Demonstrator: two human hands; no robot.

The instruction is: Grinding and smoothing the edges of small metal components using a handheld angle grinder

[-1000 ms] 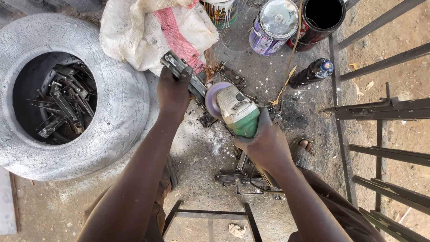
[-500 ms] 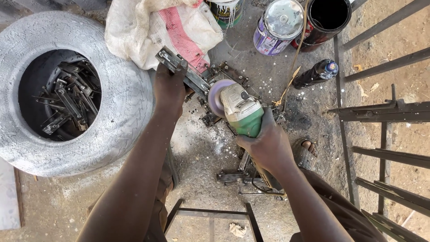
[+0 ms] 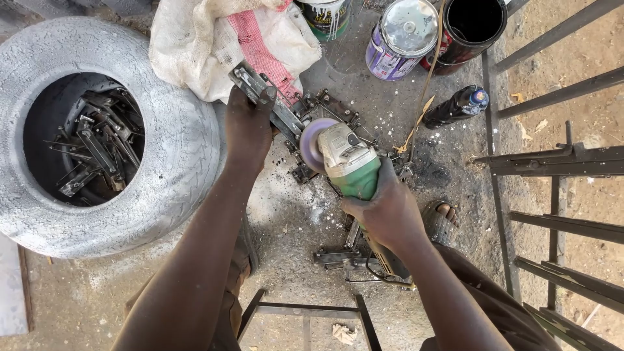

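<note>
My left hand [image 3: 247, 127] grips a long grey metal bracket [image 3: 281, 117] that slants from upper left to lower right over the ground. My right hand [image 3: 385, 209] holds a green and white angle grinder [image 3: 344, 160] by its body. Its purple-grey disc [image 3: 311, 144] stands right beside the lower end of the bracket. More small metal brackets [image 3: 328, 104] lie on the ground under and behind the grinder.
A pale old tyre [image 3: 188, 149] at the left holds several metal parts [image 3: 97, 146]. A white and red sack [image 3: 221, 39] lies behind my left hand. Paint tins [image 3: 403, 36], a dark bottle [image 3: 455, 107] and a metal gate frame [image 3: 559, 162] stand at the right.
My left hand and the bracket have shifted slightly with the view. The grinder stays against the bracket's lower end, held the same way.
</note>
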